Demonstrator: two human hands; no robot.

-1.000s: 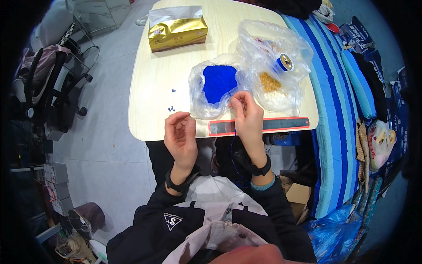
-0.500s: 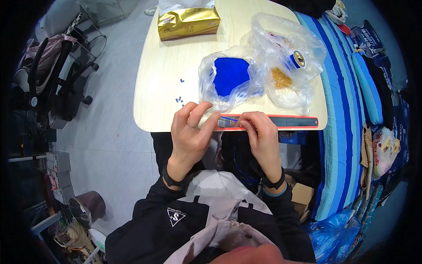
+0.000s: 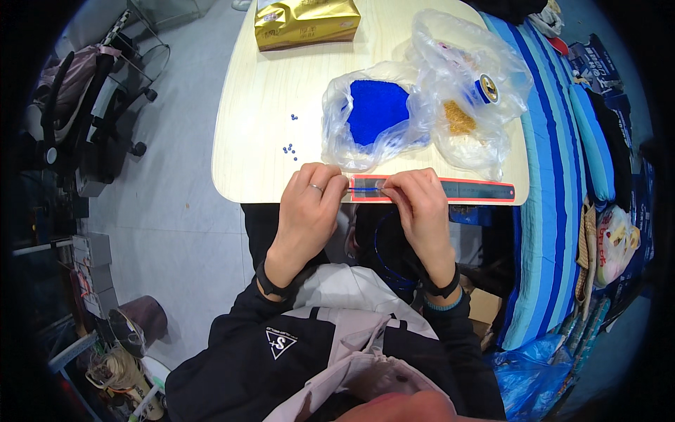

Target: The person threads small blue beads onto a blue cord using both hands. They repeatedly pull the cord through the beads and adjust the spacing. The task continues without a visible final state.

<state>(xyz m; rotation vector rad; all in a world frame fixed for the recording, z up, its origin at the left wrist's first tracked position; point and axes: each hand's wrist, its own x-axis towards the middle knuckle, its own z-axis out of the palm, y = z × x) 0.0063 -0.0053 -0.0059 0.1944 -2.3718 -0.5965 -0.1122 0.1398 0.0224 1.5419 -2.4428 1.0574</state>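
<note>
A thin blue strand is stretched level between my two hands, just over a steel ruler with a red-orange border at the table's near edge. My left hand pinches its left end, fingers curled together. Thumb and forefinger of my right hand close on the other end, above the ruler. More thin blue strand hangs down over my lap, below the table edge. Beyond my hands, an opened clear plastic bag holds a mass of fine blue grains, likely tiny beads.
Several small dark blue beads lie loose on the pale table. Another clear bag holds gold grains and a blue round-topped container. A gold tissue pack stands at the back. Blue striped bedding borders the right.
My left fingers, spread apart before, have closed together at the strand's left end. The strand now lies straighter between my hands. The table view has shifted slightly upward.
</note>
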